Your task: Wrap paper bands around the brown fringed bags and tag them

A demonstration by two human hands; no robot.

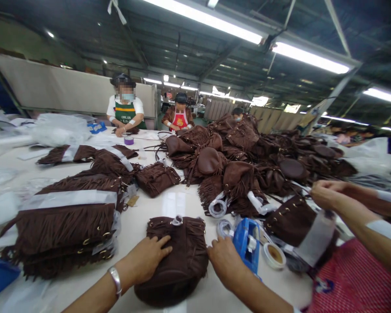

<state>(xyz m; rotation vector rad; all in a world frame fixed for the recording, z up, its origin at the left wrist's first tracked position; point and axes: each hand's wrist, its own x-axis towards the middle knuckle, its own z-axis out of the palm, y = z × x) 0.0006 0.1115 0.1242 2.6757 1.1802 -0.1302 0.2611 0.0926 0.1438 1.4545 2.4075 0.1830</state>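
Note:
A dark brown fringed bag lies on the white table right in front of me, with brass-coloured rings and a small clear wrapped piece at its top edge. My left hand rests on the bag's left side, fingers spread, a silver bracelet on the wrist. Beside the bag's right edge is my right hand, its fingers bent and its fingertips partly hidden. It is close to a blue tape dispenser and a roll of clear strip. Under the bag, a white strip sticks out at the top.
Stacked fringed bags with pale wraps lie at the left. A large heap of brown bags fills the back. A co-worker's hands work over another bag at the right. An open tape roll sits nearby.

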